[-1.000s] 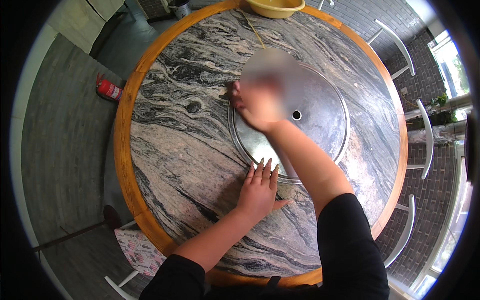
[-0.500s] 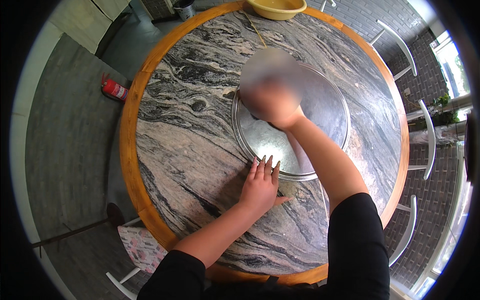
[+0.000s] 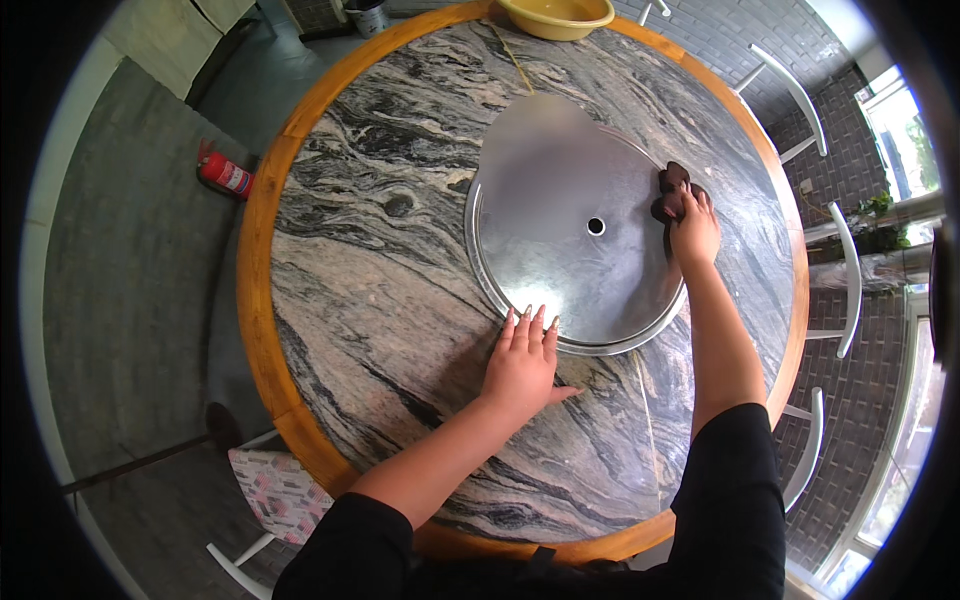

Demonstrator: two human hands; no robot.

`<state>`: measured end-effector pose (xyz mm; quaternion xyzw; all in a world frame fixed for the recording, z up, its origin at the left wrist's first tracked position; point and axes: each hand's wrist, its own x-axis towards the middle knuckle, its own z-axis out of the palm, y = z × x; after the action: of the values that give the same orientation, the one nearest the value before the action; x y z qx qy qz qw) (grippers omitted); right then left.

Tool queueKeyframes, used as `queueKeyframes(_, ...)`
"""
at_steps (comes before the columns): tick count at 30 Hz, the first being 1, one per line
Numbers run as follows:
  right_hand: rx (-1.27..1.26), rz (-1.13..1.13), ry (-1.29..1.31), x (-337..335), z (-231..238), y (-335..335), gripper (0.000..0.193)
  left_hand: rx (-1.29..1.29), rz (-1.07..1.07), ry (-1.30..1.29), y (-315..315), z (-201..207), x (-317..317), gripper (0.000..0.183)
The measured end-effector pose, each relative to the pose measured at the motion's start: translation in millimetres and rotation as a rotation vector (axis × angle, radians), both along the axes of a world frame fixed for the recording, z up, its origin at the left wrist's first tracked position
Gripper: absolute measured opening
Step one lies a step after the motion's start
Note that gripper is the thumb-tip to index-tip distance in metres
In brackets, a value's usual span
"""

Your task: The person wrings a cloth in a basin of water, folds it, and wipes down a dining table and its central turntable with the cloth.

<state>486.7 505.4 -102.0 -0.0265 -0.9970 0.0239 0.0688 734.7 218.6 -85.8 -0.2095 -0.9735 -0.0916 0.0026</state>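
Note:
A large round metal plate (image 3: 570, 290) with a raised rim and a small dark hole off its middle lies on the marble-patterned table. My left hand (image 3: 522, 360) rests flat, fingers stretched, its fingertips on the plate's near left rim and its thumb out over the stone. Under the fingers of my right hand (image 3: 697, 235) is a bunched dark brown cloth (image 3: 674, 190), pressed against the plate's right rim and the stone beside it. A blurred patch covers the plate's far left part, so that area cannot be made out.
The round table (image 3: 390, 280) has an orange wooden edge. A yellow basin (image 3: 558, 22) stands at its far side. White chairs (image 3: 848, 285) line the right, and a patterned chair seat (image 3: 275, 490) is at lower left. A red fire extinguisher (image 3: 222, 172) stands beyond the left edge.
My right hand has moved from the plate's upper middle to its right rim, uncovering the hole. The cloth now shows under it. My left hand stays in place.

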Motion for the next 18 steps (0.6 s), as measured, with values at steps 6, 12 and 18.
queueKeyframes(6,-0.168,0.005,0.117,26,-25,-70,0.062,0.011,0.015,-0.039,2,-1,-1,0.106)
queueKeyframes(12,-0.290,0.394,0.166,85,-15,-191,0.054,-0.054,0.049,-0.118,5,6,-1,0.108)
queueKeyframes(18,-0.508,0.684,0.066,117,-17,-206,0.056,-0.088,0.060,-0.100,15,-2,1,0.106)
